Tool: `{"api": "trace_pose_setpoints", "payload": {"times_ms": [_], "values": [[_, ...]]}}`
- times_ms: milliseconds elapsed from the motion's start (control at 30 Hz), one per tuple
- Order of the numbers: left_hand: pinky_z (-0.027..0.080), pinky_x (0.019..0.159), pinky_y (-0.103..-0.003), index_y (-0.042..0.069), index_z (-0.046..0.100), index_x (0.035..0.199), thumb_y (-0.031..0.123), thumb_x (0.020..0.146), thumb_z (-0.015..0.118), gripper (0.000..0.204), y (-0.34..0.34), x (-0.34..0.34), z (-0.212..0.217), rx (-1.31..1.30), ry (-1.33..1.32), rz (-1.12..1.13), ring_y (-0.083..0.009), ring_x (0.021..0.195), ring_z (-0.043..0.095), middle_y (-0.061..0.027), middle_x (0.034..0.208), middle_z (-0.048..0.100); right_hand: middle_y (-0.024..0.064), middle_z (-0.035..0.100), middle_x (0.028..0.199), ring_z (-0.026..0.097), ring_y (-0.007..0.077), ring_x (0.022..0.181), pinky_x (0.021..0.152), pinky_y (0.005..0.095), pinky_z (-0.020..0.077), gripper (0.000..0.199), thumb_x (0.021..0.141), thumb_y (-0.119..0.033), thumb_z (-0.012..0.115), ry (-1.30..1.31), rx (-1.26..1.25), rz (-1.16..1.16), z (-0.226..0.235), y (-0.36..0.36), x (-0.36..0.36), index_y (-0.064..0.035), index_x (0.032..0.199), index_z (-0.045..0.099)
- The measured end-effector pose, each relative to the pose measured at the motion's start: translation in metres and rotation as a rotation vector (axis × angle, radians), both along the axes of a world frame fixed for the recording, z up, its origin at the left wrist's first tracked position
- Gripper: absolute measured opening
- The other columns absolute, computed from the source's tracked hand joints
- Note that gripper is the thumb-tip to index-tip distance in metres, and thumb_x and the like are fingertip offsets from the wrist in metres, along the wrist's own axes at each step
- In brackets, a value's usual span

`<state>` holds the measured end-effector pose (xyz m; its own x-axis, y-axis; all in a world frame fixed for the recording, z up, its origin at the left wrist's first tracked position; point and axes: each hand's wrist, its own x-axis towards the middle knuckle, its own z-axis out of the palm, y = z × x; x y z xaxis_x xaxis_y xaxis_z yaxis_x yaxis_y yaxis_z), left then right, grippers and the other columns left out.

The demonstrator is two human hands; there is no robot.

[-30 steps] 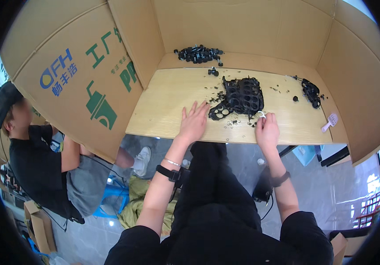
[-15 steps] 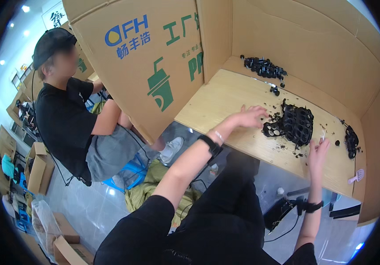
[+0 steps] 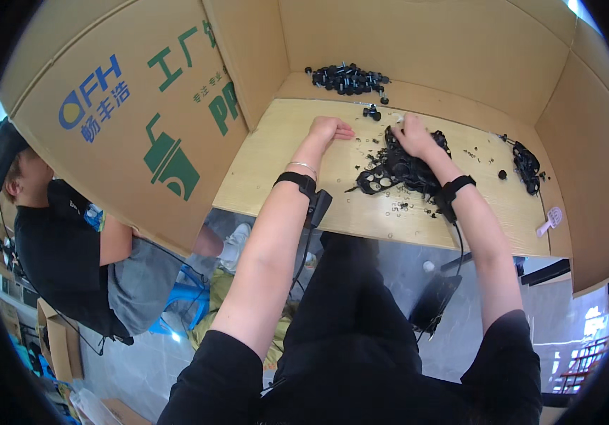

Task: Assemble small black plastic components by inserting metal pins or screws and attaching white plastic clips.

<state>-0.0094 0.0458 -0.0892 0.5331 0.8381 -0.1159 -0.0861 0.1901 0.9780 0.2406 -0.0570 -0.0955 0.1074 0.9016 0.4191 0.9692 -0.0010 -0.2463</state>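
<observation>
Covering the far part of a black, hole-filled, flexible-looking pile (image 3: 402, 171) with the right hand (image 3: 415, 136)

Standing around the work is a brown cardboard enclosure (image 3: 403, 35), its walls at the back and both sides. Within it lies a pale wood-grained bench (image 3: 255, 170), its near edge toward the person. The black pile sits right of the bench's middle, between far and near edges; it spreads roughly from the far right down to a holed lobe at its near left.

Just beyond the bench's far edge, a heap of black-headed, metal-shanked bolts (image 3: 350, 79) rests on cardboard. The right hand is the nearer one: the pile extends from under its fingers toward the near edge. Those fingers are bent downward, a white bit showing beside them; I cannot tell how far they part or whether they grip it. The left hand (image 3: 329, 129) is apart, left of the pile, its part-bent fingers together and pointing right; no held object shows, but its thumb side is unclear.

Near the bench's right edge lies a black tangled bundle (image 3: 526, 168), and toward the near right corner a pale purple, perforated scoop (image 3: 551, 220). Smaller are a black bolt cluster (image 3: 371, 112) by the far edge, one round black knob (image 3: 503, 175) left of the bundle, and tiny dark ring-like scraps (image 3: 403, 206) around the pile.
</observation>
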Motion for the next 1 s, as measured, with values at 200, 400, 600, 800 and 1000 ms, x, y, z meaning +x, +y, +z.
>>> {"api": "trace_pose_setpoints", "payload": {"times_ms": [200, 400, 600, 800, 1000], "values": [[0.056, 0.074, -0.044, -0.006, 0.069, 0.089, 0.019, 0.086, 0.053, 0.031, 0.003, 0.011, -0.004, 0.340, 0.690, 0.256, -0.0305, 0.077, 0.071, -0.0195, 0.087, 0.072, 0.0296, 0.058, 0.111, 0.052, 0.0451, 0.109, 0.096, 0.0488, 0.0416, 0.038, 0.094, -0.029, 0.052, 0.079, -0.069, 0.084, -0.017, 0.011, -0.001, 0.0058, 0.108, 0.050], [0.048, 0.083, -0.049, 0.004, 0.064, 0.107, 0.015, 0.084, 0.055, 0.027, -0.022, 0.035, -0.018, 1.032, 1.172, 0.345, -0.0291, 0.084, 0.070, -0.0152, 0.083, 0.071, 0.0294, 0.056, 0.110, 0.051, 0.0459, 0.107, 0.093, 0.0509, 0.0416, 0.031, 0.094, -0.024, 0.051, 0.065, -0.082, 0.055, -0.015, 0.008, -0.004, 0.0034, 0.109, 0.050], [0.042, 0.092, -0.048, 0.005, 0.050, 0.126, 0.011, 0.085, 0.054, 0.043, -0.026, 0.048, -0.019, 1.180, 1.107, 0.433, -0.0271, 0.110, 0.059, -0.0156, 0.132, 0.049, 0.0284, 0.055, 0.113, 0.049, 0.0457, 0.108, 0.094, 0.0512, 0.0408, 0.035, 0.095, -0.022, 0.051, 0.016, -0.032, 0.092, -0.033, 0.015, 0.023, 0.0046, 0.118, 0.047], [0.039, 0.097, -0.049, 0.009, 0.039, 0.143, 0.014, 0.089, 0.052, 0.056, -0.017, 0.068, -0.037, 1.465, 0.991, 0.381, -0.0250, 0.125, 0.045, -0.0083, 0.139, 0.046, 0.0294, 0.052, 0.123, 0.047, 0.0451, 0.115, 0.100, 0.0477, 0.0389, 0.045, 0.096, -0.021, 0.051, 0.040, -0.043, 0.092, -0.045, 0.025, 0.038, 0.0071, 0.130, 0.039], [0.031, 0.104, -0.054, 0.012, 0.038, 0.145, 0.022, 0.093, 0.049, 0.054, 0.000, 0.079, -0.049, 1.432, 1.317, 0.330, -0.0225, 0.131, 0.038, -0.0054, 0.144, 0.042, 0.0281, 0.051, 0.124, 0.046, 0.0449, 0.116, 0.100, 0.0470, 0.0385, 0.044, 0.097, -0.022, 0.051, 0.027, -0.063, 0.091, -0.047, 0.029, 0.032, 0.0058, 0.129, 0.039]]}}
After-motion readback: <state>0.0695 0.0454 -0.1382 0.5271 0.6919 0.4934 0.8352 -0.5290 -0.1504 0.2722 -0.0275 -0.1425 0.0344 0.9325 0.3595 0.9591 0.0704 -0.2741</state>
